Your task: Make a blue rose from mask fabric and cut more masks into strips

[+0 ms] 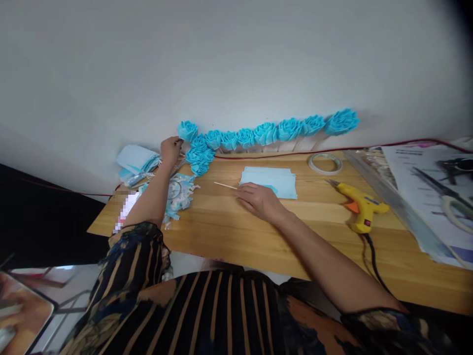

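My left hand (171,150) reaches to the far left of the table, its fingers closed just under a ruffled blue artificial flower (187,130), apparently around its stem. Against the wall, a row of similar blue flowers (265,133) leans to the right, with a small cluster (200,157) beside my left hand. My right hand (260,199) is closed on a thin wooden stick (224,185) that points left. Its fingers rest at the lower edge of light blue cut sheets (269,177), with a darker blue piece (271,188) partly showing beside them.
On the right lie a yellow glue gun (364,207) with its black cord, a tape roll (325,163), scissors (443,190) and papers. Stacked blue masks (136,160) and a heap of scraps (179,197) are on the left. A red cable (258,157) runs along the wall.
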Tool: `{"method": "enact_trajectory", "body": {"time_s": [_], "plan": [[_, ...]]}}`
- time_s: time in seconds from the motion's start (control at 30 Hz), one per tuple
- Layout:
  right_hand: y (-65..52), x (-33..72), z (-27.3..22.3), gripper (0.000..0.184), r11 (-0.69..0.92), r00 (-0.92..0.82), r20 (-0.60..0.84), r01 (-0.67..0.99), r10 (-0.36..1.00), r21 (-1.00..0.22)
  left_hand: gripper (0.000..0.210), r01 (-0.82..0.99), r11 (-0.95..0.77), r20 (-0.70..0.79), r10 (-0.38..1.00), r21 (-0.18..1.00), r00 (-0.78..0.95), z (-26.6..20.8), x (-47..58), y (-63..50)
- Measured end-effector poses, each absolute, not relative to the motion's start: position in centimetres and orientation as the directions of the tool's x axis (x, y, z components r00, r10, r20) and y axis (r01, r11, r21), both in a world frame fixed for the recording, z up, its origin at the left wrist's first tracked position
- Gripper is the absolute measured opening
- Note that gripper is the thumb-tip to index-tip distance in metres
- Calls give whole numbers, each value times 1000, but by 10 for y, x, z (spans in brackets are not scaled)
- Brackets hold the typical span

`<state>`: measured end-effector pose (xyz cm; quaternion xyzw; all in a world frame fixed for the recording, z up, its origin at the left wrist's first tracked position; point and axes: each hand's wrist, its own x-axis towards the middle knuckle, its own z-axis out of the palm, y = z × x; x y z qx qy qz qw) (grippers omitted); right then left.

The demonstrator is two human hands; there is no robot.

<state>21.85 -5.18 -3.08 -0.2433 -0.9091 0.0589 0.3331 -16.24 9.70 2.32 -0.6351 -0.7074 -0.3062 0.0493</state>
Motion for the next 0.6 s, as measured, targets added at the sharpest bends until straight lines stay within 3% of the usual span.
{"method": "enact_trajectory", "body": {"time_s": [0.3,0.6], "plan": [[-53,218,-29,30,873,-671,563,419,482,-249,30,929,58,421,880,366,-220,25,-159,96],[-52,216,-27,33,867,-666,556,393,498,-305,28,936,37,420,887,350,-192,25,-147,90]]}}
